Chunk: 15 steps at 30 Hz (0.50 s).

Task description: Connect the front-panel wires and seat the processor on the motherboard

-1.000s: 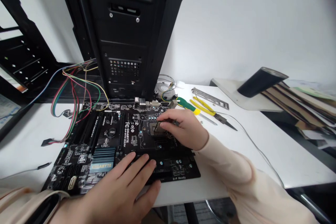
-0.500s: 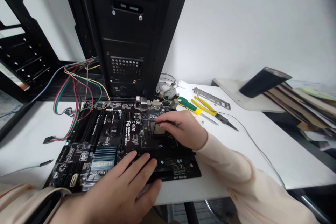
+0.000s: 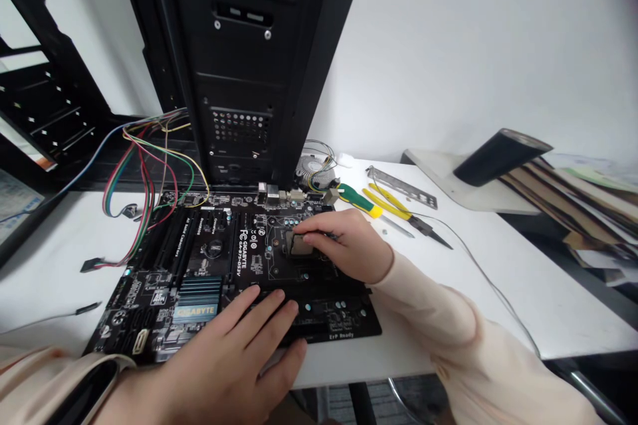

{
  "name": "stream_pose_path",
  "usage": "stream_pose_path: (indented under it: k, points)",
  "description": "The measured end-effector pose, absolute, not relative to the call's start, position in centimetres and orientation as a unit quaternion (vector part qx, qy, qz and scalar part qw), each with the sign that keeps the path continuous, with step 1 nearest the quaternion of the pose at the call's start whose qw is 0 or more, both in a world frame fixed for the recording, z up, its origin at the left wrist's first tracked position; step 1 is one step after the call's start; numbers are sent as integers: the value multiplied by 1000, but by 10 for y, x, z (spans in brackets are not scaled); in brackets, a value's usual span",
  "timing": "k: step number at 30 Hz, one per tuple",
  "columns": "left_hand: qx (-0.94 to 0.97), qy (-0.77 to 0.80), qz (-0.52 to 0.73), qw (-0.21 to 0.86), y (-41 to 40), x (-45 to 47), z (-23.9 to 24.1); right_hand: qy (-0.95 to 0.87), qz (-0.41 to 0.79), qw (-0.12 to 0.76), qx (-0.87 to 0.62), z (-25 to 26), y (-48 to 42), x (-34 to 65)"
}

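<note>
A black Gigabyte motherboard [image 3: 259,265] lies flat on the white table [image 3: 498,292]. My right hand [image 3: 349,246] is over its CPU socket [image 3: 298,246], with the fingertips curled on the socket's metal frame and partly covering it. I cannot tell exactly which part they grip. My left hand [image 3: 234,345] rests palm down on the board's front edge, fingers spread and holding nothing.
A black PC case [image 3: 239,66] stands upright behind the board. Coloured wires [image 3: 149,166] hang beside it. Right of the board lie a CPU fan [image 3: 315,172], green-handled screwdriver [image 3: 355,200], yellow-handled pliers [image 3: 393,206] and metal I/O shield [image 3: 401,187]. Papers [image 3: 573,192] are stacked at far right.
My right hand has eased slightly back, and more of the square socket shows. The thin dark piece across the socket a second ago is no longer visible. My left hand stays put.
</note>
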State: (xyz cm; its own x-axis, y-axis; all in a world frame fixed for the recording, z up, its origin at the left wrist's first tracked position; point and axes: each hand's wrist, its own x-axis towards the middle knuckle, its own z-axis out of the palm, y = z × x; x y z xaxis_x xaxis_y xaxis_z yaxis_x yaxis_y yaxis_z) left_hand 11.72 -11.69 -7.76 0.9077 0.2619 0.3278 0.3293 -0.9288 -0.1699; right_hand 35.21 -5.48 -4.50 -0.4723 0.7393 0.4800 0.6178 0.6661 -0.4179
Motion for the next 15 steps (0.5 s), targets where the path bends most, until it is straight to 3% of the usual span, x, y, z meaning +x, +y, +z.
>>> stream_pose_path:
  k: [15]
  points:
    - [-971,-149,-145,118,-122,116,-73,-872,68,321,-362,-49,-52,353]
